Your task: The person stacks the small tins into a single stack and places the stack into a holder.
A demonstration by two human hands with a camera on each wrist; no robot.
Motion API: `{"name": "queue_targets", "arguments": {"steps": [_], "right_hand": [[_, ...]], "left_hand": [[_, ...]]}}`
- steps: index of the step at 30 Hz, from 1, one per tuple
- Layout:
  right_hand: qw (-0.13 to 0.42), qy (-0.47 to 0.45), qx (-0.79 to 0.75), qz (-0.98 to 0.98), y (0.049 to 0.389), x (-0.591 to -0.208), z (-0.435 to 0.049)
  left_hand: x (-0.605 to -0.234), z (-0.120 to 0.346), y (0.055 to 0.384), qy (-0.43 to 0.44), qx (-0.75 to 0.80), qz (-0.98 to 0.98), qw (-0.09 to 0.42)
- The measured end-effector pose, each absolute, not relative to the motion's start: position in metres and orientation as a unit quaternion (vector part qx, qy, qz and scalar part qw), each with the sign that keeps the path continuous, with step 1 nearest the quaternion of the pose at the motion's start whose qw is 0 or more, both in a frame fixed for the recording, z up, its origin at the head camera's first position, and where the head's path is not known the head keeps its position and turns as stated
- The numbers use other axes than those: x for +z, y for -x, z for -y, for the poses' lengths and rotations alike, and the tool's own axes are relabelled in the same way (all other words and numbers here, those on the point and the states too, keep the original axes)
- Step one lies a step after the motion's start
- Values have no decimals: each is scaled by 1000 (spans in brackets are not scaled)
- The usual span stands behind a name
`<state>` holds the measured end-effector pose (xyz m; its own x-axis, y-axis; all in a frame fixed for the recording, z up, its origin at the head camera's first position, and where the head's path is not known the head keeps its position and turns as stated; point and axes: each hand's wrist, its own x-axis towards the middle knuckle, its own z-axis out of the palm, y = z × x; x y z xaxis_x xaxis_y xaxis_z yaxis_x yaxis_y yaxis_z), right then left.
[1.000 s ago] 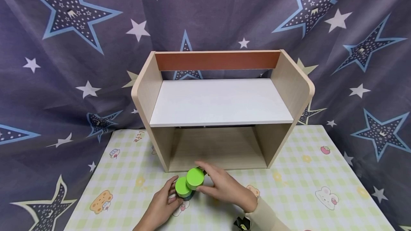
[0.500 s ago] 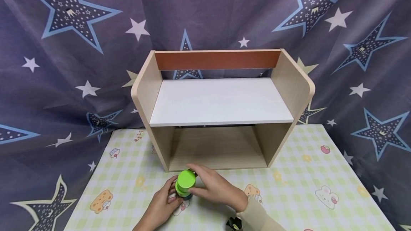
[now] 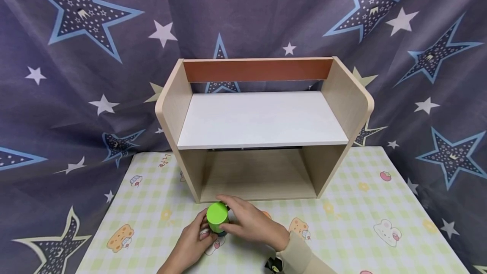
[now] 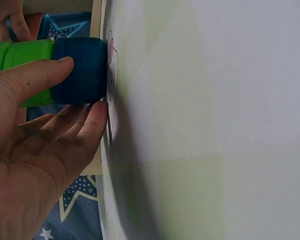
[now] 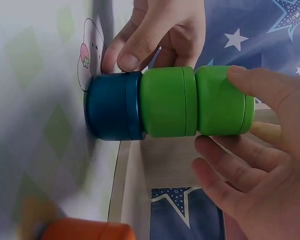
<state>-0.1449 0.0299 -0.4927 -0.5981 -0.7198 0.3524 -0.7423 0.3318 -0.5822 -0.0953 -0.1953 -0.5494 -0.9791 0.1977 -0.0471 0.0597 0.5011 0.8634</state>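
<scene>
- Head view first: from my remote seat I see the upper green container [image 3: 217,215] topping a stack on the desk [image 3: 380,210], just in front of the shelf unit [image 3: 262,119].
- Right wrist view gives me the order: blue container [image 5: 110,107] at the bottom on the desk, lower green container [image 5: 165,102] on it, upper green container above, touching or very nearly so, sides well lined up.
- My right hand [image 3: 251,224] grips the upper green container between thumb and fingers; my left hand [image 3: 192,240] is curled about the foot of the stack, thumb against the blue container near the seam (how firmly it presses, I cannot tell).
- I judge all three light and stiff, with smooth walls that could slide a little under dry fingertips; nothing looks fragile.
- Best hold, I'd say: opposite sides of the upper green container, clear of the seam below, while the blue container gets the steadying.
- Edges: the shelf unit's front edge lies close behind the stack, near my right fingertips, so I'd favour moves upward or toward the near side.
- Room: desk spreads left and right of the stack, but an orange container [image 5: 87,230] sits near the right hand (only a sliver shows from the head).
</scene>
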Motion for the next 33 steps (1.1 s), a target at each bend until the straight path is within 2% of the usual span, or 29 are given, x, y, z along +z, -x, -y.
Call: {"name": "queue_targets", "arguments": {"steps": [6, 15, 23, 33], "right_hand": [[28, -446, 362, 818, 145, -493, -29], [12, -436, 378, 817, 141, -491, -35], [0, -405, 401, 822, 137, -485, -48], [11, -397, 415, 819, 135, -488, -62]], "left_hand": [[-550, 195, 96, -76, 484, -869, 65], [-549, 195, 96, -65, 475, -875, 72], [-549, 192, 96, -66, 468, -879, 53], [-548, 191, 94, -68, 463, -883, 45]]}}
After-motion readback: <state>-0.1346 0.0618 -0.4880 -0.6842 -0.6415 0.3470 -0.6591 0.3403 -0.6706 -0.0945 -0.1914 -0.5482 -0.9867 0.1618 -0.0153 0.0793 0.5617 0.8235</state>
